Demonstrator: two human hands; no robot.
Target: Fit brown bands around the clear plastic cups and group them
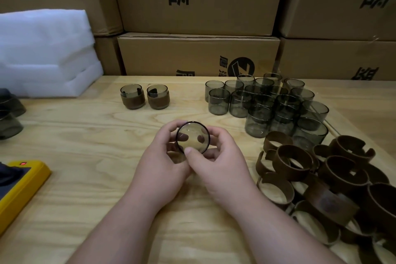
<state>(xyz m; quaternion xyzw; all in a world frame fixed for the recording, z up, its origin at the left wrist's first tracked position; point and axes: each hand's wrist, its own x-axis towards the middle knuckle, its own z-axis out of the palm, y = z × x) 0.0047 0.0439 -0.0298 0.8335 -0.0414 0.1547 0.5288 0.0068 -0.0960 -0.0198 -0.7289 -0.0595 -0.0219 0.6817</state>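
Observation:
Both hands hold one clear smoky cup (192,137) above the middle of the wooden table (85,135), its round mouth turned toward me. My left hand (162,161) curls round its left side and my right hand (216,163) grips its right side, thumb across the front. No band shows on this cup. Two cups fitted with brown bands (145,97) stand side by side further back. Several bare cups (267,105) cluster at the back right. A heap of brown bands (321,182) lies at the right.
Cardboard boxes (197,55) stack like a wall behind the table. White foam sheets (42,53) sit at the back left. A yellow device (23,184) lies at the left edge, with dark cups (8,113) beyond it.

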